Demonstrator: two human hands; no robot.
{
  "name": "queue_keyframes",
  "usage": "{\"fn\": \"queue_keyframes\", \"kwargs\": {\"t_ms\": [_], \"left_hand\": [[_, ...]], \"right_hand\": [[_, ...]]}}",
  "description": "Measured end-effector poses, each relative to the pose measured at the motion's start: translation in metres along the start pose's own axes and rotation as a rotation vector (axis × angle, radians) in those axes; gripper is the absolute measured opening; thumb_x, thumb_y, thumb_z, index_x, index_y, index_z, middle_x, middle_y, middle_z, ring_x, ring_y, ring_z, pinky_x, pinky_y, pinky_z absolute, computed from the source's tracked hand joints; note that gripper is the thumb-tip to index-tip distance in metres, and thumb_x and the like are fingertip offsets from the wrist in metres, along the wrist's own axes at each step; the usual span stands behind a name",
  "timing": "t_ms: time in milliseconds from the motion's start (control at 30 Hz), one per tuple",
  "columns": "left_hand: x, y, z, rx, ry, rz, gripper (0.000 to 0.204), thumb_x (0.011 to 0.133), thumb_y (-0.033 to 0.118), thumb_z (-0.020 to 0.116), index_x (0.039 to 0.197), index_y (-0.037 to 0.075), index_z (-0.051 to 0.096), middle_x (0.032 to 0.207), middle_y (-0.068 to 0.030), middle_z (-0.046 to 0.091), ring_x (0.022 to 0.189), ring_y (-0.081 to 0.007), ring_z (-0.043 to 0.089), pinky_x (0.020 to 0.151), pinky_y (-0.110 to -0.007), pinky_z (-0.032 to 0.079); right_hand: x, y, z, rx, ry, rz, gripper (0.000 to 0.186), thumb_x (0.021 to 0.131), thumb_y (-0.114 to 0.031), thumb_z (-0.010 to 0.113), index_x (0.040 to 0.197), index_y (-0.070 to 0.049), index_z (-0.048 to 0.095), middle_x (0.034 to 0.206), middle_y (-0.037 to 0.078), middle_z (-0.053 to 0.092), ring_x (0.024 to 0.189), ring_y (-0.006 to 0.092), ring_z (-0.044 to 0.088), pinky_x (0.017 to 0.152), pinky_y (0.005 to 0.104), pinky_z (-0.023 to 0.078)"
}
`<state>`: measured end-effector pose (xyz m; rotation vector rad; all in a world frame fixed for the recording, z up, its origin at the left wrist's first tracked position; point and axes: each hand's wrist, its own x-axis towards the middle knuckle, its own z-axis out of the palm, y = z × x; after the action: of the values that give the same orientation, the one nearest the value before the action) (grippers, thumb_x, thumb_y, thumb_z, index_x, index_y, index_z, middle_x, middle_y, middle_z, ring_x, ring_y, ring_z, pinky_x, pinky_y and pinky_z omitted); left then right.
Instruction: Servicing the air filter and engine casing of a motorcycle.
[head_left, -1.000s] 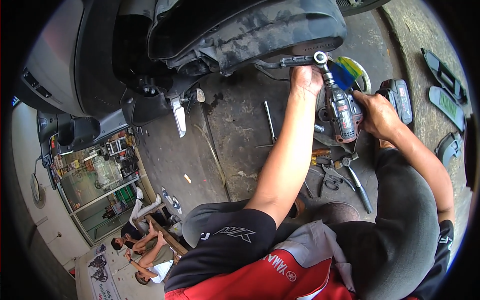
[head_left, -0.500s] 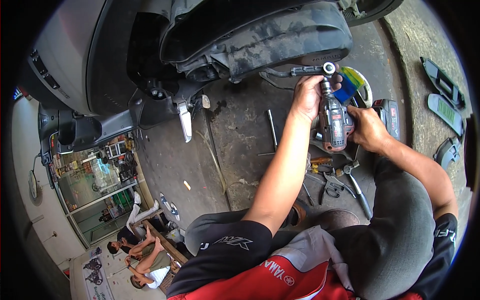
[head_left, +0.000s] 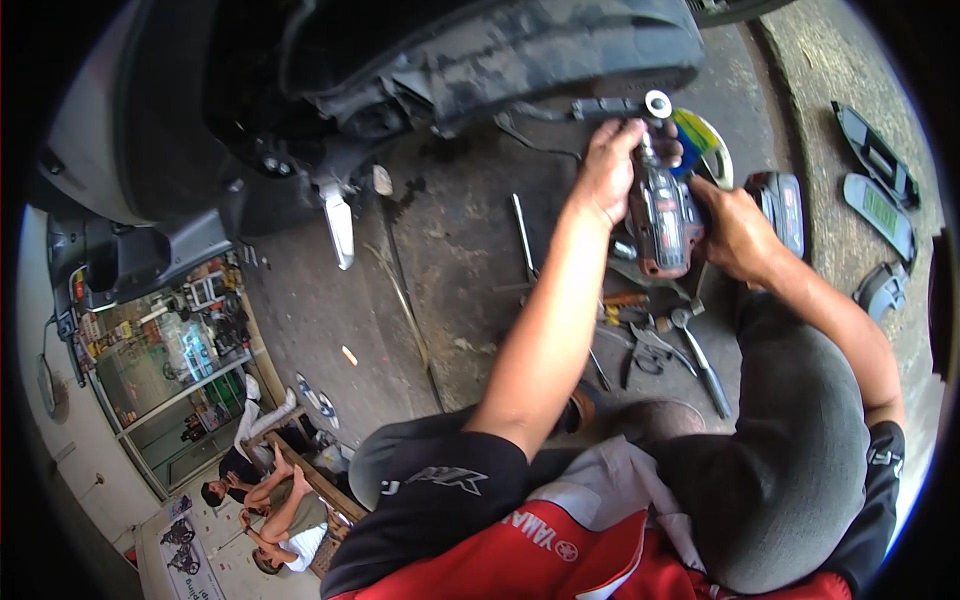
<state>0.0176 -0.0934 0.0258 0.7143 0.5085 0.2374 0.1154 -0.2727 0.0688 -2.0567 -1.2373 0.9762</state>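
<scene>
My right hand (head_left: 738,232) is wrapped round the grip of a dark cordless impact wrench (head_left: 662,228), its battery pack (head_left: 782,212) to the right of my wrist. At the tool's nose, my left hand (head_left: 610,168) is closed about the socket (head_left: 648,152), with fingertips showing on the socket's right side. Just beyond the socket is the round end of a metal lever (head_left: 612,107), which runs along the underside of a scooter (head_left: 560,50). Motion blur hides whether the socket touches it. A blue, yellow and white object (head_left: 700,140) lies behind the tool.
Pliers (head_left: 652,355), a hammer (head_left: 705,365), a screwdriver (head_left: 625,299) and a long-shafted wrench (head_left: 524,238) lie on the dark floor. Black plastic covers (head_left: 880,215) rest on the pavement at right. Two people sit on a bench (head_left: 325,490) at lower left, beside a glass display case (head_left: 180,370).
My view has shifted, so the scooter, floor tools and people appear slightly further left. Both hands keep their hold on the impact wrench, which has moved up in the picture along with the lever.
</scene>
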Motion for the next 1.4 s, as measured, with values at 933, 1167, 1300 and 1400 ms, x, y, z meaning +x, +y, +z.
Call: {"fn": "queue_keyframes", "kwargs": {"t_ms": [933,1167,1300,1400], "left_hand": [[-0.248,0.021,-0.186,0.575,0.717,-0.120,0.032,0.076,0.018,0.070,0.100,-0.001,0.077,0.094,-0.0103,0.076,0.082,-0.0151,0.069,0.077,-0.032,0.053],[-0.207,0.087,-0.083,1.208,0.242,0.139,0.039,0.068,0.018,0.072,0.102,-0.001,0.073,0.095,-0.0187,0.073,0.090,-0.0309,0.070,0.082,-0.036,0.052],[-0.210,0.097,-0.056,1.011,0.302,0.148,0.039,0.069,0.014,0.074,0.104,0.000,0.073,0.103,-0.0166,0.073,0.094,-0.0238,0.069,0.085,-0.033,0.051],[-0.209,0.106,-0.022,0.466,0.030,0.326,0.030,0.083,0.016,0.074,0.109,0.002,0.070,0.101,-0.0052,0.072,0.097,-0.0136,0.063,0.091,-0.029,0.048]], "right_hand": [[-0.102,-0.028,0.242,-0.639,-0.576,0.078,0.077,0.085,-0.016,0.069,0.152,-0.003,0.033,0.106,0.021,0.071,0.099,0.0392,0.070,0.089,0.0444,0.057],[-0.098,-0.044,0.252,-0.559,-0.647,0.027,0.058,0.090,-0.020,0.061,0.143,-0.002,0.047,0.106,0.025,0.069,0.101,0.0425,0.068,0.091,0.0448,0.056],[-0.056,-0.097,0.167,-0.106,0.530,-0.261,0.059,0.086,-0.024,0.075,0.136,-0.001,0.054,0.112,0.023,0.067,0.110,0.0396,0.065,0.099,0.0406,0.051],[-0.018,-0.151,0.102,0.090,0.640,-0.533,0.053,0.088,-0.023,0.073,0.132,0.001,0.056,0.117,0.022,0.065,0.112,0.0359,0.064,0.098,0.0411,0.049]]}}
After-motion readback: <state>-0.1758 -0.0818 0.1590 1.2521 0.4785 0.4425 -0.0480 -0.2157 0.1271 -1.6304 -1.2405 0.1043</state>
